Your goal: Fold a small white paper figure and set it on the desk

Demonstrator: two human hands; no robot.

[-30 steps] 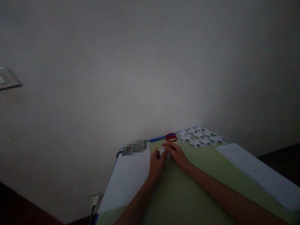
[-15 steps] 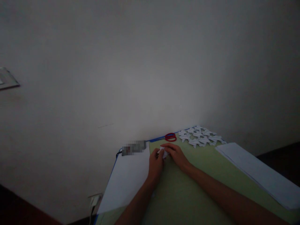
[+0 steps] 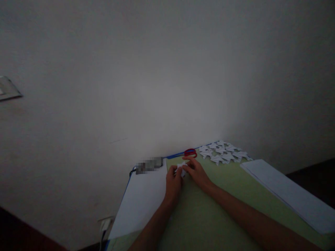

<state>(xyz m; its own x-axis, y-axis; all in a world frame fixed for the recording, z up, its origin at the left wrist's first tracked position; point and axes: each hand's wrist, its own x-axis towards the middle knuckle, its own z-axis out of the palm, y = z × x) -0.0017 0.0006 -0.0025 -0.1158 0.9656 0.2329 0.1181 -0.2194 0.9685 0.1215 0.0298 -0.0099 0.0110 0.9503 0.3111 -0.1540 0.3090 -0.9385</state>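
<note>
A small folded white paper piece (image 3: 181, 167) is between my two hands near the far side of the table. My left hand (image 3: 173, 179) grips it from the left, thumb on top and fingers curled behind. On its right edge, my right hand (image 3: 195, 172) pinches the paper with the thumb, while the index finger is lifted above it. Parts of the paper are hidden by my fingers. Beyond my right hand lie red-handled scissors (image 3: 190, 152). Several folded white paper figures (image 3: 220, 158) with pointed corners are spread at the far right.
The green tabletop (image 3: 209, 216) has a blue edge along the wall. A white sheet (image 3: 141, 202) lies at the left, with a blurred-out flat object (image 3: 149, 165) at its far end. Stacked white paper (image 3: 285, 195) lies at the right. A plugged-in cable hangs from a wall socket (image 3: 106, 223).
My right index finger has lifted off the top of the paper, and the right thumb now sits at its edge. More of the paper shows. My left hand has barely moved.
</note>
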